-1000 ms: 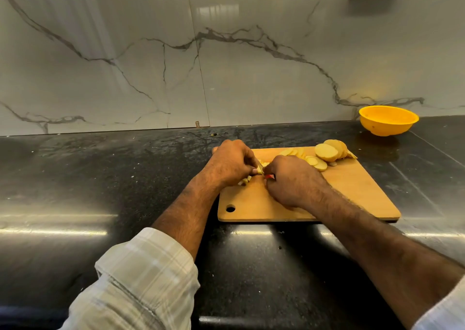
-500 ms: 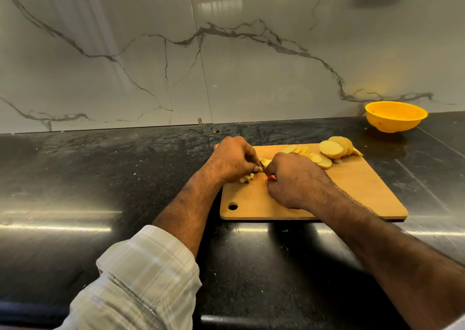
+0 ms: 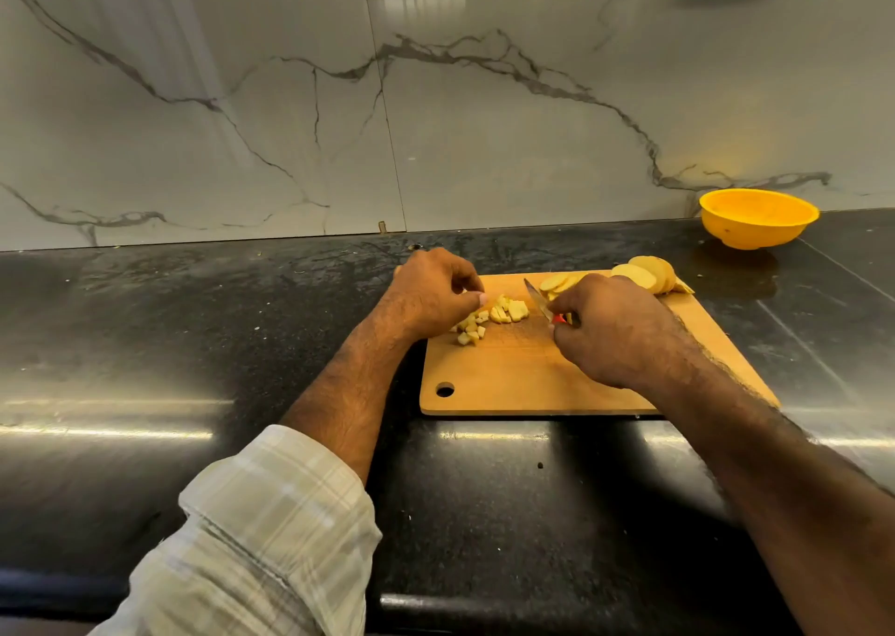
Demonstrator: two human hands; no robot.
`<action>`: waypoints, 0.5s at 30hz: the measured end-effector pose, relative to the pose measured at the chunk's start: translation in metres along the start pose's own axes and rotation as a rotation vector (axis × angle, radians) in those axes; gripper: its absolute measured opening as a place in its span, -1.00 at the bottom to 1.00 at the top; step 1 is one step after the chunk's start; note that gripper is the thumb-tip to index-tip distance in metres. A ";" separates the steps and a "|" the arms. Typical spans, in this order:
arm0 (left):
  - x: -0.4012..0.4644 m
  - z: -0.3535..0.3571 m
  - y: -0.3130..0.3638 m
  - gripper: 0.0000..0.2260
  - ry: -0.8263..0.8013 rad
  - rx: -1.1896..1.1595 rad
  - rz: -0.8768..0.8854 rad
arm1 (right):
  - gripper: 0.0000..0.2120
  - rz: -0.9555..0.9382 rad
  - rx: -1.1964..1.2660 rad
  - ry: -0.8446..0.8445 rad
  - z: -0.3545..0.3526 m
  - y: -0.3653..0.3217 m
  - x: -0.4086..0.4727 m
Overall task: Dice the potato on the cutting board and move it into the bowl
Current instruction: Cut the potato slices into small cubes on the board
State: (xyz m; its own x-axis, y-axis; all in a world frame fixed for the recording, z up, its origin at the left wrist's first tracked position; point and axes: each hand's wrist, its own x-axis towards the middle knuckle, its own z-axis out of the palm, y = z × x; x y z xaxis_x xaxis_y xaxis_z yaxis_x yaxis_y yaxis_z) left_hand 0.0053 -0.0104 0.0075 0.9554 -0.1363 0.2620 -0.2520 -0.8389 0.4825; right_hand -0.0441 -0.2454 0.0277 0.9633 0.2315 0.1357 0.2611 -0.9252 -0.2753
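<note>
A wooden cutting board (image 3: 513,383) lies on the black counter. Small diced potato pieces (image 3: 489,320) sit in a loose pile on its far left part. Round potato slices (image 3: 646,274) lean in a stack at its far right corner, with more slices (image 3: 557,282) just behind my right hand. My left hand (image 3: 431,298) has its fingers curled, fingertips beside the diced pile, and nothing shows in it. My right hand (image 3: 615,330) grips a small knife by its red handle, the blade (image 3: 536,302) pointing away to the left. An empty yellow bowl (image 3: 758,219) stands at the far right.
A marble-patterned wall (image 3: 436,102) rises directly behind the glossy black counter (image 3: 193,345). The board's hanging hole (image 3: 444,389) is at its near left corner. The bowl stands by the wall, beyond the board's right end.
My hands have parted: the right hand drew the knife to the right, off the potato. The diced pile, hidden under both hands before, now shows between them.
</note>
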 end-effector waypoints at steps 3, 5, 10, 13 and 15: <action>0.003 0.000 -0.008 -0.87 0.010 0.075 -0.082 | -0.64 0.026 -0.058 -0.037 0.008 0.000 -0.001; 0.004 0.001 -0.011 -0.86 -0.005 0.073 -0.104 | -0.64 -0.012 -0.034 -0.047 0.012 -0.006 -0.002; 0.003 0.002 -0.013 -0.88 0.000 -0.053 -0.099 | -0.61 -0.070 -0.011 -0.051 0.012 -0.008 0.001; 0.002 0.000 -0.019 -0.89 0.018 -0.188 -0.143 | -0.62 -0.052 -0.052 -0.035 0.011 -0.006 0.004; 0.002 -0.002 -0.021 -0.90 0.025 -0.303 -0.190 | -0.62 -0.094 -0.049 -0.066 0.013 -0.010 0.003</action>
State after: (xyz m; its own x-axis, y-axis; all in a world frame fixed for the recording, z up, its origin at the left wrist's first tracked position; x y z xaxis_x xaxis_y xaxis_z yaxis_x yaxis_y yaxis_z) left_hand 0.0118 0.0081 -0.0007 0.9865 0.0232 0.1620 -0.1077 -0.6535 0.7493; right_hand -0.0432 -0.2316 0.0183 0.9371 0.3359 0.0953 0.3489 -0.9115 -0.2176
